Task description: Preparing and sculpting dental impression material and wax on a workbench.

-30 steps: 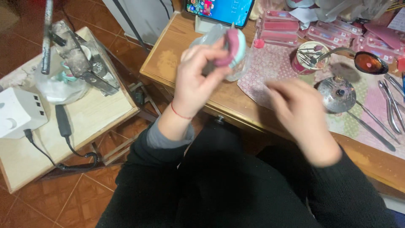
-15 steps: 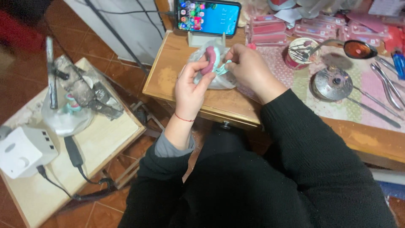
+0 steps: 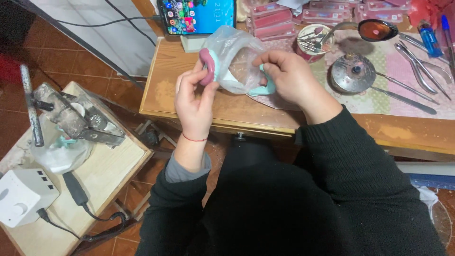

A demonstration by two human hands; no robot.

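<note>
left hand (image 3: 193, 97) pinching the pink-and-teal dental mould (image 3: 208, 66), fingers clamped on its edge; right hand (image 3: 289, 76) gripping the clear plastic bag (image 3: 237, 59) wrapped partly around it, fingers closed on the film. both held just above the wooden bench (image 3: 189, 102), near a propped phone (image 3: 196, 16); metal dish (image 3: 353, 73) and pliers (image 3: 419, 61) to the right.

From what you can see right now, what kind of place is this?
Probably a small dental-technician or craft workbench at home. A wooden table carries pliers and a tin of rotary burs, and the left hand and right hand hold a pink and teal model in a clear plastic bag.
</note>
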